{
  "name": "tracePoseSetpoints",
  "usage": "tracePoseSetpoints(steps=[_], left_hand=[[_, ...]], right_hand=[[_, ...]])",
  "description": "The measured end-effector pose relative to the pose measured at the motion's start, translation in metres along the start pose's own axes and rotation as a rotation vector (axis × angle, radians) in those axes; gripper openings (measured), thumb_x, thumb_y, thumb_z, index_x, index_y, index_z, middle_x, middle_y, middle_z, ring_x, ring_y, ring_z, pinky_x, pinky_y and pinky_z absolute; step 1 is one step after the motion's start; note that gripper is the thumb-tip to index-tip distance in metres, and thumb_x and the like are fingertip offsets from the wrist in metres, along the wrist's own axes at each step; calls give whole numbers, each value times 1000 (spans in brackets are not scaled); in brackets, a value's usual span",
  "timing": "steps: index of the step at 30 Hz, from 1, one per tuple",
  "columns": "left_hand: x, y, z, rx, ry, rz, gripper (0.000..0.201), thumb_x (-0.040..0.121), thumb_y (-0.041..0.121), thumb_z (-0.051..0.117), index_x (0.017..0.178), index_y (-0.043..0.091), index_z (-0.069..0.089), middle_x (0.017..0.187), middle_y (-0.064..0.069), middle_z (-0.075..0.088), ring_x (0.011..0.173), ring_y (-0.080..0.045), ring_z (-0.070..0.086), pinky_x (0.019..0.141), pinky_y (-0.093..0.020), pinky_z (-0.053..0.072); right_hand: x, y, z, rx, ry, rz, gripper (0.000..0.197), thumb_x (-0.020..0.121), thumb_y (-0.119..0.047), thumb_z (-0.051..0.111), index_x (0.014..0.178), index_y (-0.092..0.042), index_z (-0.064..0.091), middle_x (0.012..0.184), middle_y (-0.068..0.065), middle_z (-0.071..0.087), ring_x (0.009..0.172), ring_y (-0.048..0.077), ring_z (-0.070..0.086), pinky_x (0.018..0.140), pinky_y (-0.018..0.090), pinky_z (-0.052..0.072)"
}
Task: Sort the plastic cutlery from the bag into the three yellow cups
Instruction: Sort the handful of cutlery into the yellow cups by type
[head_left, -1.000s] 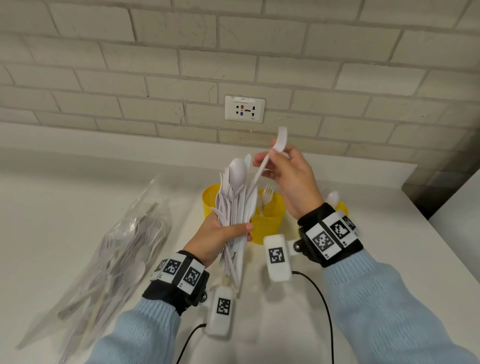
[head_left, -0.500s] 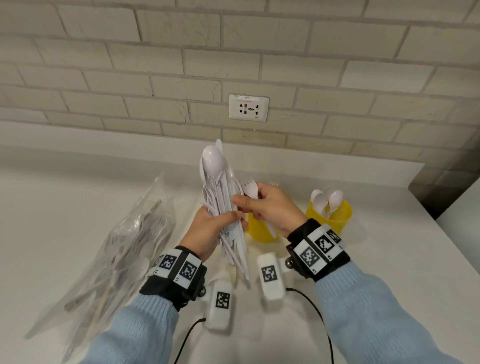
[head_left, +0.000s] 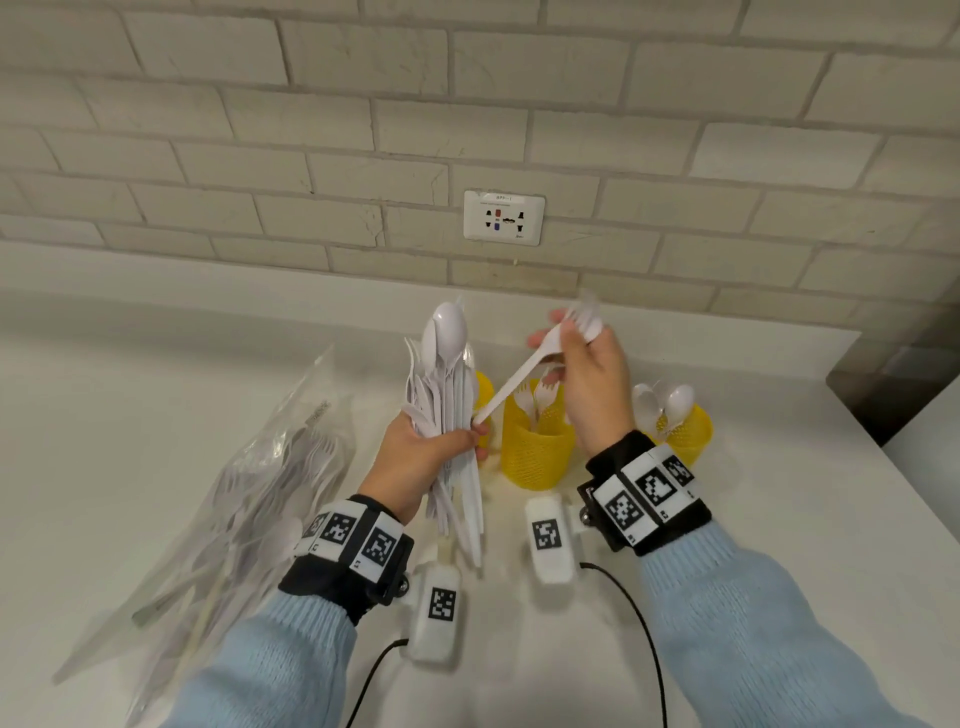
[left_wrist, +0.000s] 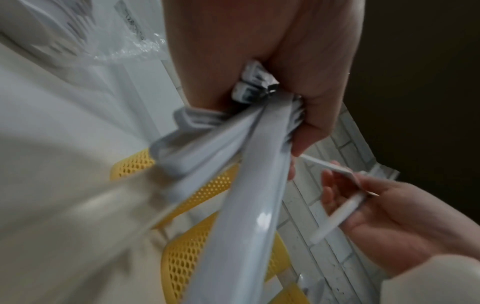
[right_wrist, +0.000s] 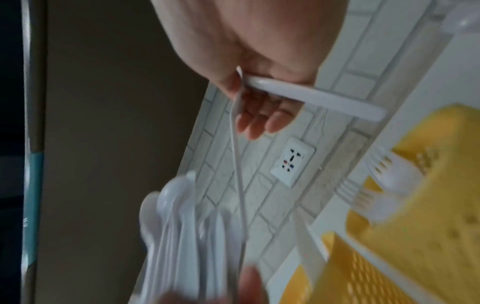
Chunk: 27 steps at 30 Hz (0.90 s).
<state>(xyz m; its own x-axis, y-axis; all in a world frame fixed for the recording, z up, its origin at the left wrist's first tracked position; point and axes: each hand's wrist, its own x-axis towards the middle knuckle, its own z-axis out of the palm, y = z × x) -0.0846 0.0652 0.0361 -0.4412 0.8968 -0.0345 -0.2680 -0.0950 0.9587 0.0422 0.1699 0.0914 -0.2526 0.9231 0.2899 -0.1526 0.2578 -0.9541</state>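
My left hand (head_left: 467, 441) grips a fanned bundle of white plastic cutlery (head_left: 447, 395), spoons uppermost, upright in front of the cups. My right hand (head_left: 566, 343) is raised above the middle cup and pinches a single white utensil (head_left: 519, 382). Its head is blurred and its handle tip still touches the bundle by my left thumb. The right wrist view shows that handle (right_wrist: 324, 100) under the thumb, plus a thin second strip running down to the bundle (right_wrist: 187, 226). Three yellow mesh cups stand behind: left (head_left: 484, 387) mostly hidden, middle (head_left: 537, 452) with forks, right (head_left: 688, 434) with spoons.
A clear plastic bag (head_left: 234, 493) with more white cutlery lies on the white counter (head_left: 779, 519) at my left. A brick wall with a socket (head_left: 503, 217) rises close behind the cups. The counter's right edge drops off near the right cup.
Half a second ago my right hand pinched into the bundle low by my left hand. It has since risen up and right, drawing a utensil out. The bundle stays held.
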Motion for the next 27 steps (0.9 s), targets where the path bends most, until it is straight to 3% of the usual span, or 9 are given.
tracePoseSetpoints(steps=[5,10,13,15,17,19,21,24,27], left_hand=[[5,-6,-11,-13,95,-7,38,80,-13,61,115,0,58,82,-14,68,61,-20,67,57,-27,55],[5,-6,-10,-43,74,-8,30,80,-10,64,107,3,61,83,-13,67,63,-21,67,60,-28,56],[5,-3,-9,-62,41,1,26,80,-7,65,105,1,61,81,-12,66,63,-20,67,60,-28,56],[5,-2,-9,-90,26,2,27,80,-8,65,105,-1,60,78,-12,66,62,-19,67,60,-27,56],[4,0,-8,-107,9,2,28,79,-8,67,104,0,60,76,-11,66,61,-19,67,60,-28,56],[4,1,-8,-106,-6,3,32,72,-2,72,102,2,62,74,-9,67,62,-19,67,60,-28,55],[4,0,-7,-95,-21,-2,36,68,3,72,102,2,63,74,-7,68,64,-19,67,61,-28,55],[3,-1,-3,-73,-41,1,33,73,-4,71,105,0,62,75,-8,67,64,-19,66,62,-27,55],[3,-4,0,-6,-54,8,31,78,-13,65,106,-2,60,72,-7,66,62,-20,63,61,-27,54]], right_hand=[[27,-10,-19,86,156,-149,10,99,-12,40,104,-12,48,78,4,59,68,22,63,63,24,54],[31,10,-11,44,103,-141,13,99,-14,42,107,-18,50,78,-6,51,62,11,49,65,23,47],[28,28,-6,-100,15,-62,15,96,-11,46,108,-17,50,70,-2,52,60,10,50,65,23,45],[23,39,-5,-188,-68,62,29,90,-8,55,118,-13,49,80,2,56,69,12,55,69,23,45],[17,48,-6,-237,-111,126,52,84,-10,66,130,-13,44,102,6,56,88,13,55,70,12,45],[14,46,-6,-348,-96,38,63,80,-18,72,135,-16,41,120,3,51,109,11,49,83,9,39],[13,35,-4,-389,-89,-128,51,79,-24,72,126,-20,52,121,-1,53,112,6,49,92,17,37],[4,12,12,-310,-193,-200,21,80,-26,71,99,-23,65,100,-2,60,93,6,54,80,17,40],[-2,0,27,-249,-260,-178,24,73,-26,77,91,-20,63,84,-4,53,78,8,48,70,11,37]])
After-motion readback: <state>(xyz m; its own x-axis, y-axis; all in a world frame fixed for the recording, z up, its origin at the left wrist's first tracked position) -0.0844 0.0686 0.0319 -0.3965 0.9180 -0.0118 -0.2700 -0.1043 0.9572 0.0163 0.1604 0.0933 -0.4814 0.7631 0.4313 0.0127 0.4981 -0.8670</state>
